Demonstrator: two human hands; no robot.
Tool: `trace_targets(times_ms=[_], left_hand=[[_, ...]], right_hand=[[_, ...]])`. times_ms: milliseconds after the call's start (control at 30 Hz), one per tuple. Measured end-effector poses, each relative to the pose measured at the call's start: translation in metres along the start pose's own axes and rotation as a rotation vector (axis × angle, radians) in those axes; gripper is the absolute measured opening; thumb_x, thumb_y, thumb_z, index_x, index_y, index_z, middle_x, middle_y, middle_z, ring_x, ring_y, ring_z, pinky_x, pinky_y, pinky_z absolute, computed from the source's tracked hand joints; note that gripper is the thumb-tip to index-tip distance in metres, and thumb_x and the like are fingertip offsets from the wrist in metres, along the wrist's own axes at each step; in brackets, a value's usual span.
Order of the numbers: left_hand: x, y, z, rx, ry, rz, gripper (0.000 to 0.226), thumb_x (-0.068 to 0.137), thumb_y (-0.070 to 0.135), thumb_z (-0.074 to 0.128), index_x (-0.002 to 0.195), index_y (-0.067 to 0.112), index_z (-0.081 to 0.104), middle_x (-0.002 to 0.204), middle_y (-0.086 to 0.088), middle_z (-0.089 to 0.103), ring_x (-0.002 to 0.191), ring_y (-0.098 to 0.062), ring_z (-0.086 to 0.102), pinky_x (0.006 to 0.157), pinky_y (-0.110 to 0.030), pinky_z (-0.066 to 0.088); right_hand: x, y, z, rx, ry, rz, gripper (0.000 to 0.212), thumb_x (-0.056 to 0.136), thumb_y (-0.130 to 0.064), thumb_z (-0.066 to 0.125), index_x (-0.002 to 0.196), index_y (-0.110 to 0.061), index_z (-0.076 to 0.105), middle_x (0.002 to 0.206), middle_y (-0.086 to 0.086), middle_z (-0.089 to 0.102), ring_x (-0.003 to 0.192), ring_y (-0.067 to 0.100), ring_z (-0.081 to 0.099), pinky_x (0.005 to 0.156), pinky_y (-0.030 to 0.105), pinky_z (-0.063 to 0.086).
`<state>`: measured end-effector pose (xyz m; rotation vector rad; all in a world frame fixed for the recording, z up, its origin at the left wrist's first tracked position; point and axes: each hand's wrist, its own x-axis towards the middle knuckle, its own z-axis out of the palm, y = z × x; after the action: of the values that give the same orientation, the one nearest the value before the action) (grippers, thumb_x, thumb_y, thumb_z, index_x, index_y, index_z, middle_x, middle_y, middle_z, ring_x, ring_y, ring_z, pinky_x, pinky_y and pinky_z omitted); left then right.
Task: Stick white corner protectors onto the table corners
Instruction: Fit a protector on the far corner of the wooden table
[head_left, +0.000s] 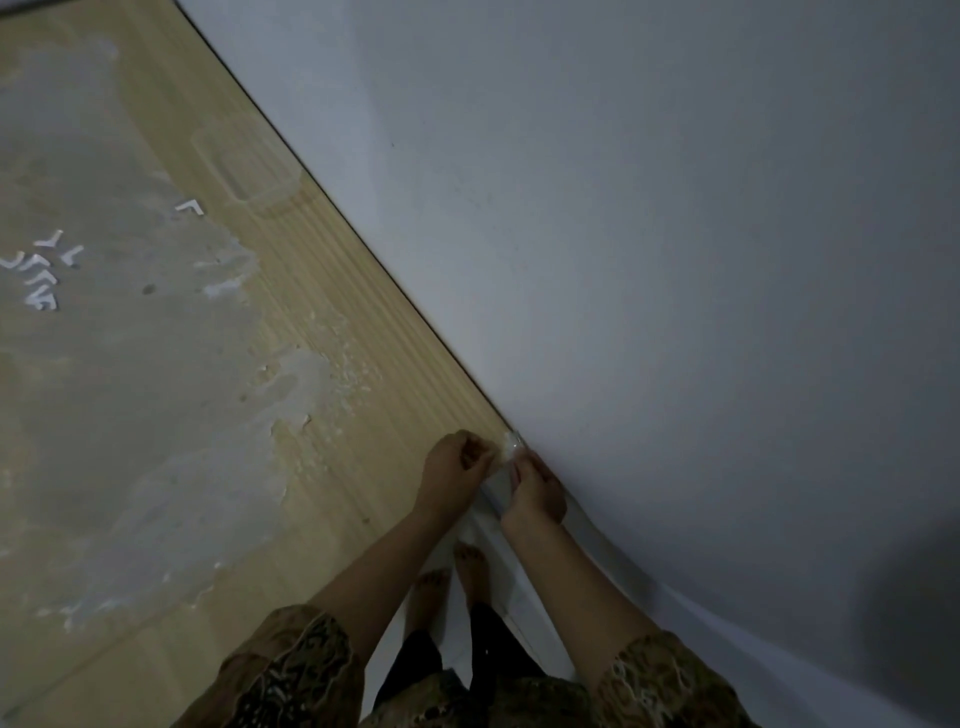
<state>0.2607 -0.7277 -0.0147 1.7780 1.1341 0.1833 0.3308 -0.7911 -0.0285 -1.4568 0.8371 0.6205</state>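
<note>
At the far left of the worn, pale wood-grain tabletop (363, 332), a loose cluster of small white L-shaped corner protectors (44, 275) lies on a patch where the finish has peeled to a dull grey, with one more white angle piece (191, 208) a little apart from them; all of these sit well away from the working corner, so each fresh one means a reach or a walk. Nearer the middle, a clear rectangular plastic container (247, 166) rests close to the table's far edge. Moving right to the table corner, the left hand (457, 465) has its fingers curled in, pinching at the edge of a small translucent-white corner protector (511, 446) that sits on the very tip of the corner, against the grey wall (675, 208). The right hand (535, 488) is just beside it, fingers curled over the table's edge and apparently pressing the same piece from the side, though the dim light hides whether the thumb actually touches it. The likely trouble is adhesion: flaking, dusty finish may not hold the glue, and the piece could lift once released. Being jammed against the wall, the protector could also seat crooked, or get knocked askew as either hand draws back.
</note>
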Motion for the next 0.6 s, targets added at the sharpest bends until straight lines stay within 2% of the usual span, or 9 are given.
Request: trace_targets(times_ms=[133, 300, 467, 600], left_hand=[[0.008, 0.001, -0.001, 0.116, -0.053, 0.086, 0.026, 0.081, 0.023, 0.070, 0.100, 0.006, 0.066, 0.096, -0.011, 0.060, 0.079, -0.020, 0.058, 0.070, -0.018, 0.039], [0.013, 0.003, 0.003, 0.212, -0.080, 0.117, 0.030, 0.078, 0.028, 0.073, 0.100, 0.010, 0.068, 0.098, -0.012, 0.058, 0.090, -0.026, 0.059, 0.076, -0.028, 0.043], [0.015, 0.009, 0.007, 0.260, -0.062, 0.080, 0.030, 0.078, 0.037, 0.070, 0.098, 0.015, 0.068, 0.100, -0.008, 0.059, 0.096, -0.023, 0.058, 0.076, -0.032, 0.046], [0.018, 0.011, 0.009, 0.272, -0.063, 0.041, 0.029, 0.076, 0.036, 0.070, 0.099, 0.018, 0.068, 0.102, -0.005, 0.058, 0.098, -0.022, 0.058, 0.075, -0.032, 0.047]], right_hand=[[0.000, -0.002, -0.002, 0.064, -0.022, 0.002, 0.018, 0.078, 0.002, 0.073, 0.096, -0.001, 0.071, 0.100, 0.016, 0.070, 0.087, 0.022, 0.066, 0.078, 0.025, 0.051], [-0.002, -0.002, 0.005, 0.103, -0.003, 0.003, 0.026, 0.078, 0.006, 0.071, 0.104, 0.008, 0.069, 0.101, 0.019, 0.069, 0.091, 0.027, 0.066, 0.085, 0.030, 0.053], [-0.001, -0.003, 0.007, 0.085, 0.009, -0.014, 0.023, 0.080, 0.006, 0.068, 0.104, 0.008, 0.068, 0.098, 0.017, 0.067, 0.088, 0.026, 0.063, 0.087, 0.034, 0.053], [0.003, 0.001, 0.002, 0.002, 0.029, -0.065, 0.012, 0.077, 0.007, 0.070, 0.086, -0.001, 0.071, 0.102, 0.022, 0.070, 0.091, 0.029, 0.065, 0.088, 0.037, 0.054]])
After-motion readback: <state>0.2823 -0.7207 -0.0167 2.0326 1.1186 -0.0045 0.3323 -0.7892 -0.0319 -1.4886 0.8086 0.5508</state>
